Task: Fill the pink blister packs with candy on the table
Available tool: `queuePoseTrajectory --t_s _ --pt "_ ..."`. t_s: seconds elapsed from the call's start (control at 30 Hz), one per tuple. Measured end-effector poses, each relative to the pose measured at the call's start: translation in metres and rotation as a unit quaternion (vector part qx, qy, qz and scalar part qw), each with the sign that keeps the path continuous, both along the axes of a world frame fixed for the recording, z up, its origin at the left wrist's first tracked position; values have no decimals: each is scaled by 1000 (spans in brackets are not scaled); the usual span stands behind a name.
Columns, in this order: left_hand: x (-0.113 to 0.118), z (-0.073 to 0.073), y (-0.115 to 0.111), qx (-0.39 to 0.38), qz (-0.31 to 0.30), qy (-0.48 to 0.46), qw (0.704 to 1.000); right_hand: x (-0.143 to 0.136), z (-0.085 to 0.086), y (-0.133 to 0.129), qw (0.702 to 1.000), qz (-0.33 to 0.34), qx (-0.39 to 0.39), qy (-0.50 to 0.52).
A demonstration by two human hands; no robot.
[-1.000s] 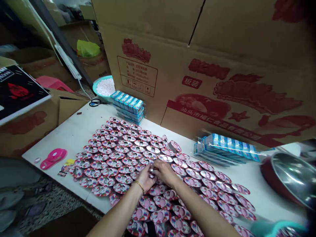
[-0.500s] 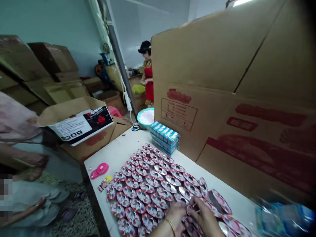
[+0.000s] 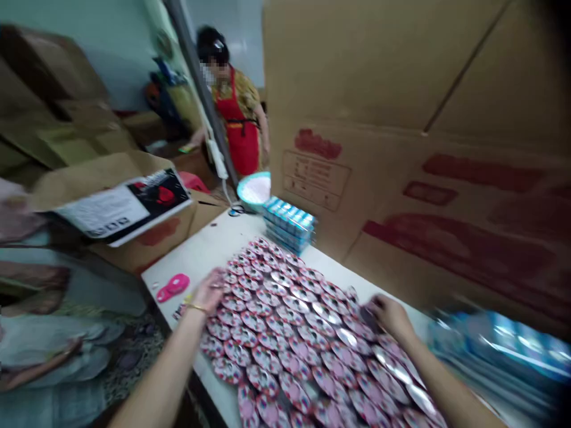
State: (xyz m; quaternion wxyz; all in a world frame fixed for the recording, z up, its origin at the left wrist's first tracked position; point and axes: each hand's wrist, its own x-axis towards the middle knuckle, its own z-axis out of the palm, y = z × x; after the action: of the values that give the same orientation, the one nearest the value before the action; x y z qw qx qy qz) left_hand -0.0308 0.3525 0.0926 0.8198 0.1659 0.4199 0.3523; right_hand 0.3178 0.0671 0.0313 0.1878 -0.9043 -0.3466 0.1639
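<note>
Many round red-and-white discs [image 3: 267, 309] with dark centres lie in overlapping rows on the white table [image 3: 196, 238]. My left hand [image 3: 210, 290], with a gold bracelet at the wrist, is at the left edge of the discs; its fingers are blurred, and whether it grips one is unclear. At the right edge of the discs, my right hand [image 3: 388, 312] has its fingers bent round a dark, flat disc. A pink tool [image 3: 173, 288] lies to the left of my left hand.
Blue wrapped packs [image 3: 289, 223] stand by a large cardboard box [image 3: 401, 148]; more packs [image 3: 504, 345] lie right. A basin [image 3: 255, 189] and scissors [image 3: 236, 210] are at the far end. An open carton [image 3: 107, 178] and seated people are left; a person in a red apron [image 3: 241, 139] stands behind.
My hands have moved apart from the near middle of the discs to their left and right edges. The view has shifted, and the person in the red apron appears nearer, with an arm extended.
</note>
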Motion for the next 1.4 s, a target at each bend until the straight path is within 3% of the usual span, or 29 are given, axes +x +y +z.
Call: queuePoseTrajectory --t_s 0.1,0.17,0.23,0.43,0.63,0.73,0.8,0.87,0.97,1.03,1.1,1.23,1.3,1.4 --pt "-36 -10 30 75 44 11 996 1 5 7 996 -2 -85 -32" --pt "-43 -24 21 79 23 3 997 1 0 15 992 -17 -122 -34" --pt "-40 -34 -5 60 -12 8 998 0 -6 23 988 -25 -145 -37" --pt "8 -50 -97 -32 -99 5 995 8 -17 56 976 -13 -218 -25" --pt "55 -56 -134 -95 -203 -27 974 27 -31 79 954 -18 -299 11" --pt "76 -57 -145 -85 -245 -39 965 22 -23 75 953 -2 -304 3" --pt "87 -59 -149 -71 -260 -35 962 5 -9 69 964 13 -266 -27" --pt "96 -60 -152 -64 -273 -29 960 -25 5 61 985 48 -154 -58" --pt "106 -62 -159 -66 -281 -14 957 -84 18 53 983 181 31 -9" --pt "111 -63 -165 -67 -279 0 958 -117 18 51 964 253 63 61" --pt "113 -66 -171 -67 -274 9 959 -131 13 50 957 256 70 113" --pt "103 -73 -170 -70 -258 15 963 -101 3 56 984 128 35 118" --pt "94 -76 -165 -68 -246 11 967 -75 0 65 995 77 -61 35" --pt "82 -77 -157 -67 -230 11 971 -49 -7 81 976 73 -201 -40"
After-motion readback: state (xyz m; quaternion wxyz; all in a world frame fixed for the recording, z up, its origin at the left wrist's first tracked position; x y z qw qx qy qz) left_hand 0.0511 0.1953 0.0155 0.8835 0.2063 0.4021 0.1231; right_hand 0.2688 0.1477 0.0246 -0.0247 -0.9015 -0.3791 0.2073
